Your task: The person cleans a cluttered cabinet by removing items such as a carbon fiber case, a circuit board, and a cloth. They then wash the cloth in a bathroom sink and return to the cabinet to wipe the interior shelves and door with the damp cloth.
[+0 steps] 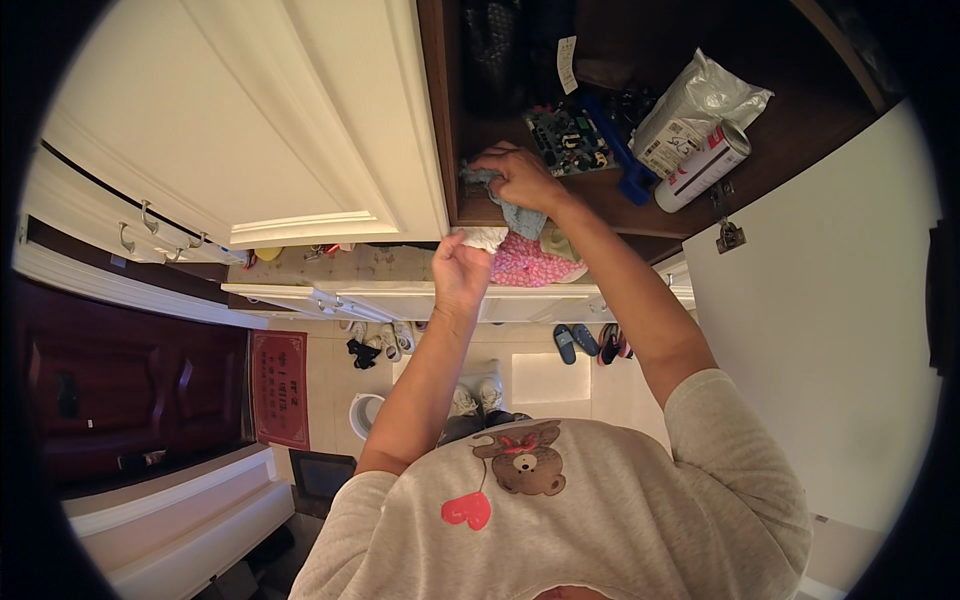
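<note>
My right hand (521,176) reaches into an open wall cabinet and presses a blue-grey cloth (519,217) near the left corner of its brown shelf (600,187). The cloth's lower end hangs over the shelf's front edge. Just below that edge, my left hand (461,274) holds a crumpled white tissue or cloth (484,238) close to the cabinet's underside. Beneath the hands, a pink patterned fabric (525,260) lies on the lower counter. A green circuit board (571,141) lies on the shelf behind my right hand, beside a blue plastic tool (630,176) whose kind I cannot tell.
To the right on the shelf are a white can (701,169) and a silver plastic parcel (697,105) bearing writing. One cabinet door (817,300) stands open at right. Far below are slippers (565,345), shoes (388,341), a white bucket (365,416) and a red doormat (280,390).
</note>
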A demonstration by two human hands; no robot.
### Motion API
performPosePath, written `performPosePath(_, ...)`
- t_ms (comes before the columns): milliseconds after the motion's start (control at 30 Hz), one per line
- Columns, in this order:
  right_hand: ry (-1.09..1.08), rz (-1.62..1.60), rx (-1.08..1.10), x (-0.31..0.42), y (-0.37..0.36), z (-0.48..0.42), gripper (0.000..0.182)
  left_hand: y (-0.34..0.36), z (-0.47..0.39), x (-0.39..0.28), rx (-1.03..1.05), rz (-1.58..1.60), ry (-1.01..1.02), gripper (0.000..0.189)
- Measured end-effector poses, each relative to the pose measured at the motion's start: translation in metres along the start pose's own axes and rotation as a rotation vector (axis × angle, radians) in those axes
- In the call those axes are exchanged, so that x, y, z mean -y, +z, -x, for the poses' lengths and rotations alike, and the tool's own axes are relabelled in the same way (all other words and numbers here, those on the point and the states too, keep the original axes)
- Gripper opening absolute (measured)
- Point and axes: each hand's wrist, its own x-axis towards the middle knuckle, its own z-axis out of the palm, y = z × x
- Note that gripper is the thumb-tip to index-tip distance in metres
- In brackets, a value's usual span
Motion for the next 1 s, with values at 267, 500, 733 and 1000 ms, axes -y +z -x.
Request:
performPosePath(267, -0.025, -0.006, 0.038, 0.007, 0.001, 0.007, 0.041, 0.018, 0.009, 0.0, 0.056, 0.0, 0.062, 0.04)
performPosePath(500, -0.053, -0.019, 0.019, 0.015, 0.006, 0.026, 0.041, 0.017, 0.018, 0.003, 0.054, 0.016, 0.08, 0.042)
performPosePath(733, -0.12, -0.011, -0.019, 0.022, 0.011, 0.034, 0.037, 0.013, 0.022, 0.004, 0.034, 0.007, 0.095, 0.042)
performPosePath(1000, -0.101, -0.019, -0.027, 0.03, 0.008, 0.048, 0.04, 0.01, 0.028, 0.01, 0.025, 0.022, 0.091, 0.043)
